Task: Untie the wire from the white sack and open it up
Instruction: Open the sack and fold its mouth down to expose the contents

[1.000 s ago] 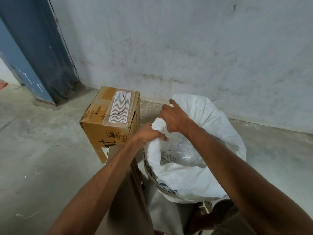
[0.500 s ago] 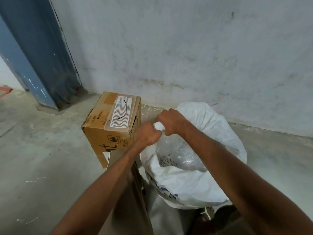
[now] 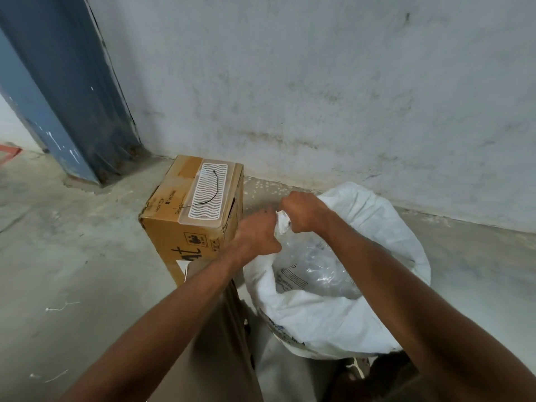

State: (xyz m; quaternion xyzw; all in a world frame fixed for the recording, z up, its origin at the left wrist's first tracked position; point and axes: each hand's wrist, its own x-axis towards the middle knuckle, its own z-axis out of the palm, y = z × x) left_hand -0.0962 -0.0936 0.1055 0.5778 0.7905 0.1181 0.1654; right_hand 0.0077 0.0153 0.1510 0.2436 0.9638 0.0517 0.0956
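Note:
The white sack (image 3: 374, 233) stands on the floor at the right with its mouth wide, and a clear plastic liner (image 3: 316, 271) shows inside. My left hand (image 3: 255, 236) and my right hand (image 3: 304, 211) are both closed on the bunched neck of the liner at the sack's near-left rim, almost touching each other. A thin black wire (image 3: 213, 188) lies loose on top of the cardboard box, apart from the sack.
A brown cardboard box (image 3: 174, 227) with a white wavy-patterned tray (image 3: 207, 195) on top stands just left of the sack. A grey wall (image 3: 319, 97) runs behind both. A blue pillar (image 3: 66, 97) is at the far left. Bare concrete floor (image 3: 72, 271) lies to the left.
My left hand has risen to meet my right hand at the liner's neck, and both now pinch it close together. The view has dropped slightly. The wire stays on the box.

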